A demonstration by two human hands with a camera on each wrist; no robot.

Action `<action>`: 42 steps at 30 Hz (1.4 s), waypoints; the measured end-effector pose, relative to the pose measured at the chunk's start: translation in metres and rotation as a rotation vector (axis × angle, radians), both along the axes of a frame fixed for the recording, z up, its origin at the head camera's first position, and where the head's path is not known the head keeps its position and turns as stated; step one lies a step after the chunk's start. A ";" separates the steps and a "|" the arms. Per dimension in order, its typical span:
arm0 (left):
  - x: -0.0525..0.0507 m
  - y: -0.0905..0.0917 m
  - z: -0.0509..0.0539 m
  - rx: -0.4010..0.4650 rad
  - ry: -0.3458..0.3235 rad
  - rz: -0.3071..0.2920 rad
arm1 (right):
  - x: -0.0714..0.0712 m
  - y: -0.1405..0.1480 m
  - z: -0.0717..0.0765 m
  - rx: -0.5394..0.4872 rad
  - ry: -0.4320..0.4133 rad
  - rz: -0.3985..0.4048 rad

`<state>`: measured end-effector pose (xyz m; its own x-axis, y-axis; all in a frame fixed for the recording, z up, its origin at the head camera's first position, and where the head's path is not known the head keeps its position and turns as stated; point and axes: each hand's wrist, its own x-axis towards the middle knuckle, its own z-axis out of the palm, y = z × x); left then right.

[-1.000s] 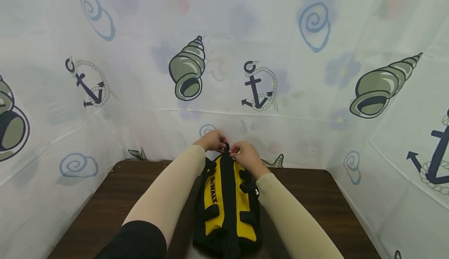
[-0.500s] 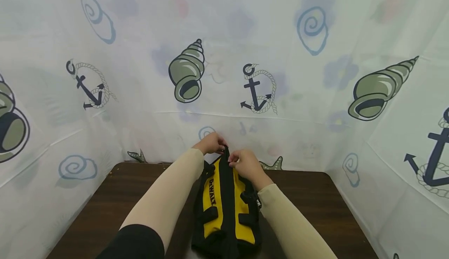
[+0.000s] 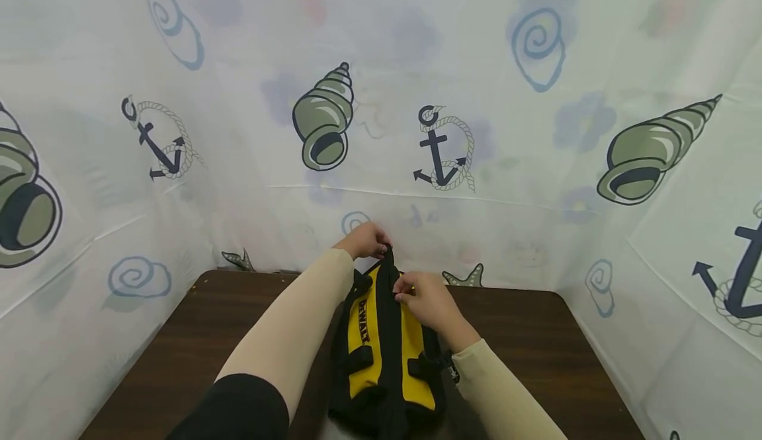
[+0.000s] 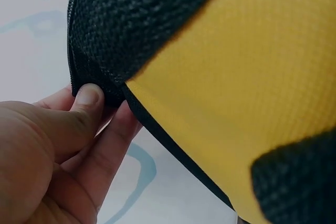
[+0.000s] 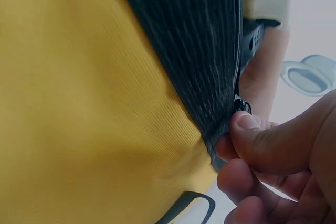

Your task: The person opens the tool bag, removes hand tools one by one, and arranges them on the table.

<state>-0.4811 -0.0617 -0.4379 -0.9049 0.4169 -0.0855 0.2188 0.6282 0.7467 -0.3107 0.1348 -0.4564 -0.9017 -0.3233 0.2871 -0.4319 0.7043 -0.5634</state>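
A yellow and black DeWalt tool bag (image 3: pixel 417 394) lies lengthwise on the dark wooden table (image 3: pixel 238 314). At its far end my left hand (image 3: pixel 366 240) pinches the black end (image 4: pixel 107 90) of the zipper strip between thumb and fingers. My right hand (image 3: pixel 430 301) is a little nearer along the top, pinching the zipper pull (image 5: pixel 241 106) at the edge of the black strip (image 5: pixel 184 40). In the right wrist view, thumb and fingers hide most of that pull. Whether the zipper is parted behind the hand cannot be made out.
Black strap pieces (image 3: pixel 360 359) and a buckle (image 3: pixel 454 368) sit on the bag's sides. A white curtain (image 3: pixel 381 30) printed with shells and anchors hangs behind the table and along both sides.
My right hand has moved back toward me along the zipper, away from my left hand. The left hand stays at the bag's far end.
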 end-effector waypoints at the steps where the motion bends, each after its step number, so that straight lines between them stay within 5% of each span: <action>1: 0.000 0.001 0.000 -0.005 0.004 0.002 | 0.004 0.001 -0.001 0.000 -0.003 0.006; 7: -0.004 0.004 0.009 -0.020 0.063 0.021 | 0.032 0.007 0.004 0.011 0.012 0.025; 13: -0.007 0.007 0.009 -0.030 0.041 0.023 | 0.061 0.012 0.004 -0.004 0.000 0.073; 24: 0.000 0.003 0.000 -0.066 0.034 0.017 | 0.116 0.018 -0.018 -0.131 -0.109 0.179; 34: 0.005 0.010 0.012 -0.044 0.054 0.022 | 0.150 0.025 -0.015 -0.143 -0.096 0.187; 42: 0.008 0.005 -0.003 -0.066 0.053 0.021 | 0.178 0.025 -0.015 -0.025 -0.116 0.489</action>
<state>-0.4729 -0.0563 -0.4405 -0.9175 0.3925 -0.0644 0.2427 0.6807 0.6912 -0.1327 0.1600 -0.4713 -0.6730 -0.7101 0.2070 -0.6414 0.4209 -0.6414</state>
